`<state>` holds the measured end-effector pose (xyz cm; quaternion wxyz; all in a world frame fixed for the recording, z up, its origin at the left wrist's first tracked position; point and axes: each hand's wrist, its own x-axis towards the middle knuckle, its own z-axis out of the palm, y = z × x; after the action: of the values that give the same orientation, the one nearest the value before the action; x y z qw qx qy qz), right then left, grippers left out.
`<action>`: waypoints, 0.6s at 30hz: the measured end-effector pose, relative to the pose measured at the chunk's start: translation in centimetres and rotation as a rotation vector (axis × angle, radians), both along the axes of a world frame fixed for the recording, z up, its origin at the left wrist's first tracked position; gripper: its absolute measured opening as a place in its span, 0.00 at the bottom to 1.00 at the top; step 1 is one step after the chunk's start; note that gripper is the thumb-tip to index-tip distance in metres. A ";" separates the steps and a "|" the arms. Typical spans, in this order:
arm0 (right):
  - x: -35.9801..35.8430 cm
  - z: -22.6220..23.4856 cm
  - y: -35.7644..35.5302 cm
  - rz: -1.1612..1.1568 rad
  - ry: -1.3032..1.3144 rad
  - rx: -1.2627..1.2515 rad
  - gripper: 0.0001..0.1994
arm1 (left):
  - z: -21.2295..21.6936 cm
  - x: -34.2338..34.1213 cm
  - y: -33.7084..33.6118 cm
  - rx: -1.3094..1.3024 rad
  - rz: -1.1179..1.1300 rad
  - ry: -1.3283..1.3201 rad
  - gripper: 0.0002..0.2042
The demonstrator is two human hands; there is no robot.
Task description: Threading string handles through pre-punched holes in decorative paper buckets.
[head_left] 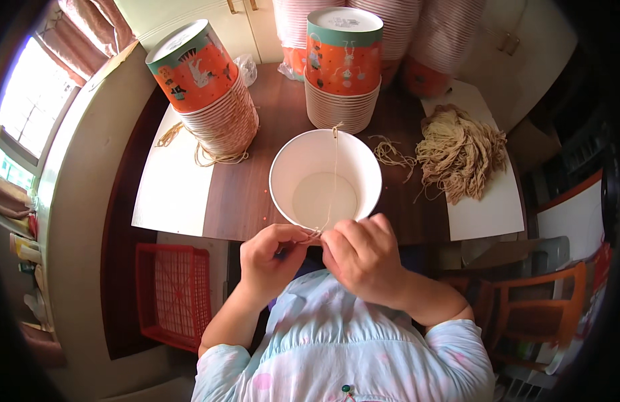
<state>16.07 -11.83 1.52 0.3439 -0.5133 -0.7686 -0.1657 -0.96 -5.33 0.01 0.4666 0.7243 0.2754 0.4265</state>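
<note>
A white, round, open-topped tub [365, 171] stood on the near part of the dark brown wooden bench [243, 194]. A thin tan cord [336, 161] was looped at its rim's 12 o'clock and ran across its mouth to 6 o'clock, where both hands met. The left hand [272, 260] pinched the cord narrowly between thumb and forefinger; the right hand [365, 260] had its fingers closed on it too, though knuckles hid most of the tips. How the strands crossed between them was hard to make out, and the tub's outside was hidden.

Outward from the tub, a small tangle of tan cord [392, 154] lay at 2 o'clock, a big tan cord heap [462, 151] beyond it. Upside-down stacks of orange-and-green printed tubs stood at 10 o'clock [197, 70] and 12 o'clock [343, 57]; farther stacks [383, 27] were cut off above. A red plastic crate [174, 291] sat at 8 o'clock, partly hidden by the bench.
</note>
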 end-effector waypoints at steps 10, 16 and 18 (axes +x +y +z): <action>-2.1 -3.3 -0.5 -0.118 0.267 -0.086 0.12 | -3.0 0.8 -2.3 -0.401 0.191 -0.270 0.04; -2.2 -4.7 0.9 -0.063 0.434 -0.186 0.10 | -3.8 1.2 -1.5 -0.684 0.073 -0.548 0.05; -2.4 -5.0 1.4 0.061 0.714 -0.253 0.08 | -4.0 1.1 -1.2 -0.739 0.035 -0.605 0.05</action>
<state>13.68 -10.47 -3.52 0.5288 -0.5540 -0.6297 0.1302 0.16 -6.49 -3.94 0.7448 0.3484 0.2726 0.4995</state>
